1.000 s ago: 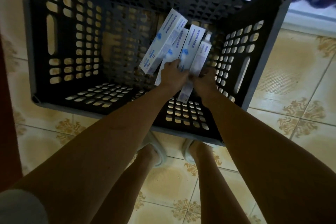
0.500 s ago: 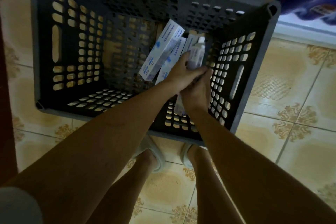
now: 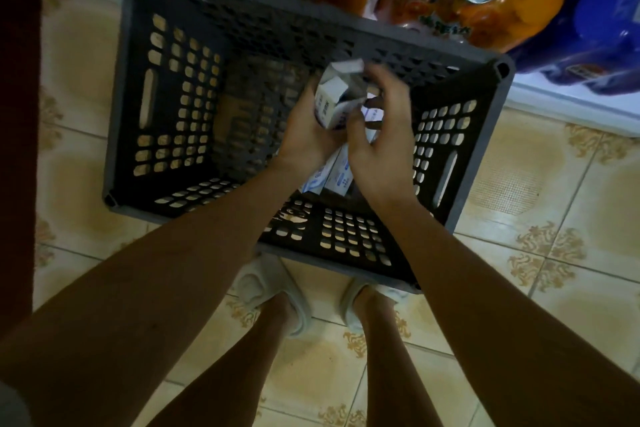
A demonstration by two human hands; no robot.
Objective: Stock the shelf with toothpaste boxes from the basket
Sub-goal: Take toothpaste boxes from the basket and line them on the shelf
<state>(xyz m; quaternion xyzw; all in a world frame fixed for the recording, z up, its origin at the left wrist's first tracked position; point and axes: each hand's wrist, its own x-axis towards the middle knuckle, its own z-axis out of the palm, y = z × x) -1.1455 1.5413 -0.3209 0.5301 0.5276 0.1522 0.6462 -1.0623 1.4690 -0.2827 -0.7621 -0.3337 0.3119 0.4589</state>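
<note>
A dark grey perforated basket [image 3: 166, 107] stands on the tiled floor below me. My left hand [image 3: 304, 135] grips a bundle of white and blue toothpaste boxes [image 3: 334, 99], held end-up above the basket's inside. My right hand [image 3: 377, 135] curls around the right side of the same bundle, fingers bent against it. The boxes' lower ends [image 3: 332, 177] show below my wrists. The top of the bundle is blurred.
Beyond the basket's far rim lies a white shelf edge [image 3: 568, 104] with orange drink packs [image 3: 450, 3] and a blue package [image 3: 595, 31]. My slippered feet [image 3: 277, 291] stand just before the basket. A dark red surface [image 3: 17, 135] runs along the left.
Both hands gathered the spread boxes into one bundle and lifted it up from the basket floor, turning it end-up. The view shifted so the shelf goods now show.
</note>
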